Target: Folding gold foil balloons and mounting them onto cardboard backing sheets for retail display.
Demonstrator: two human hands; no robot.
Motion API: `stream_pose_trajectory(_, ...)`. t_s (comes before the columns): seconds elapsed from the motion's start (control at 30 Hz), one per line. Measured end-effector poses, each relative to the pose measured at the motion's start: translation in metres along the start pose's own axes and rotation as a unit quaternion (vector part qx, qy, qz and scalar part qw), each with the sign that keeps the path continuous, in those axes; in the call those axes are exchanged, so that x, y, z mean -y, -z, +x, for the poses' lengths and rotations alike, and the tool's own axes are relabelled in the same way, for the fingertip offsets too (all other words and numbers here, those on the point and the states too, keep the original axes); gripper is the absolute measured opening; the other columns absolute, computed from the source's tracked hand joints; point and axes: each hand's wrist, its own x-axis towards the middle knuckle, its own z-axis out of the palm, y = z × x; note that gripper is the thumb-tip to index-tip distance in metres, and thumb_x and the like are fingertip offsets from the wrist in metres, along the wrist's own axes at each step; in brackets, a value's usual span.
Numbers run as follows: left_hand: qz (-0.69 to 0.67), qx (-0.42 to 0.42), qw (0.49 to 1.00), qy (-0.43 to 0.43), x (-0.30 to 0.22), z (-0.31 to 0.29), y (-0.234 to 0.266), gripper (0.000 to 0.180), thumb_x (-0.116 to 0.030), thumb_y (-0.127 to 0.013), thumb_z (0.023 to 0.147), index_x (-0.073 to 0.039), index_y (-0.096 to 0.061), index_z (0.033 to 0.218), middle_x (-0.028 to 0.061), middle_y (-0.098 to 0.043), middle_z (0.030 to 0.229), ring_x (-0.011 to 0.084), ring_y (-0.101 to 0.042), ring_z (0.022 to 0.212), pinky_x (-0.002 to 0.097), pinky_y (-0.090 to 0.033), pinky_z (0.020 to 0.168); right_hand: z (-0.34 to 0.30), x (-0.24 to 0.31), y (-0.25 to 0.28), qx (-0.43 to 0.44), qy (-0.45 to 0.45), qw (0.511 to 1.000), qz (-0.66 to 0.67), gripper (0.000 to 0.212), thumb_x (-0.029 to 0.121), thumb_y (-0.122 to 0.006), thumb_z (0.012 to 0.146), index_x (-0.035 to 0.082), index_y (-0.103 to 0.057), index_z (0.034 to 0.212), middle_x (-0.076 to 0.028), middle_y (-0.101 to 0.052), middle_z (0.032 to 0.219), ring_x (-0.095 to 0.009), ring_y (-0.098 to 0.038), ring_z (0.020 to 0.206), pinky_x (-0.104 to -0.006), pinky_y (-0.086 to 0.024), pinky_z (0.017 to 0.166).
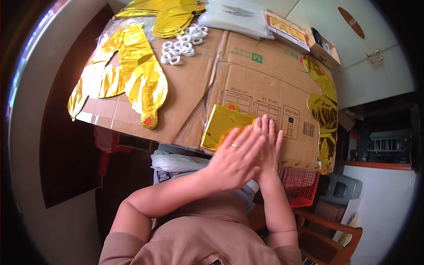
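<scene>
A gold foil balloon (225, 126), folded into a flat, roughly square packet with a red dot on its tab, lies at the near edge of the cardboard-covered table. My left hand (236, 157), with a ring on one finger, reaches across the packet's near right corner, its fingers stretched out. Close against it, my right hand (267, 148) has its fingers straight and pointing away from me. The two hands overlap, and part of the foil shows orange beside my left fingers. What lies under the palms is hidden.
An unfolded gold foil balloon (139, 66) lies at the left, another (324, 106) along the right edge. White ribbon rolls (176, 51), clear plastic bags (236, 17) and a small box (287, 31) sit at the back. A red basket (300, 187) stands below the table.
</scene>
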Motion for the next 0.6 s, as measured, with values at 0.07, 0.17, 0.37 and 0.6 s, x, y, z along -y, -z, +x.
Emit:
stream_pose_trajectory(0.07,0.023,-0.009,1.0,0.016,0.009,0.008,-0.018,0.078,-0.044,-0.055,0.093,0.006,-0.034,0.149,0.0259,-0.034,0.154,0.0391,-0.029,0.146,0.0525,-0.016,0.119,0.0,0.008,0.008,0.018,-0.003,1.0,-0.009,0.074,0.044,-0.041,0.099,0.0,-0.022,0.155,-0.019,-0.015,0.163,-0.036,-0.015,0.151,-0.0593,-0.005,0.12)
stream_pose_trajectory(0.17,0.104,-0.004,0.992,0.065,0.027,0.008,-0.009,0.079,-0.055,-0.044,0.096,0.005,-0.038,0.147,0.0239,-0.035,0.155,0.0353,-0.027,0.147,0.0505,-0.015,0.12,-0.002,0.008,0.011,0.003,-0.006,1.0,0.009,0.074,0.042,-0.043,0.099,-0.001,-0.022,0.155,-0.021,-0.018,0.162,-0.038,-0.017,0.15,-0.0595,-0.006,0.119)
stream_pose_trajectory(0.37,0.163,-0.012,0.982,0.093,0.047,-0.009,0.007,0.075,-0.042,-0.056,0.092,0.006,-0.036,0.147,0.023,-0.032,0.156,0.0352,-0.026,0.148,0.0496,-0.012,0.121,0.0,0.014,0.018,0.001,-0.005,1.0,0.022,0.076,0.044,-0.046,0.098,-0.002,-0.023,0.154,-0.022,-0.019,0.161,-0.04,-0.018,0.149,-0.0601,-0.007,0.119)
stream_pose_trajectory(0.6,0.191,-0.012,0.974,0.118,0.054,-0.02,0.017,0.078,-0.046,-0.054,0.094,0.005,-0.033,0.149,0.0227,-0.031,0.157,0.0347,-0.025,0.149,0.0538,-0.007,0.121,0.0,0.012,0.017,-0.004,-0.009,1.0,0.021,0.076,0.044,-0.046,0.098,-0.002,-0.023,0.154,-0.022,-0.02,0.161,-0.041,-0.019,0.148,-0.0605,-0.008,0.118)
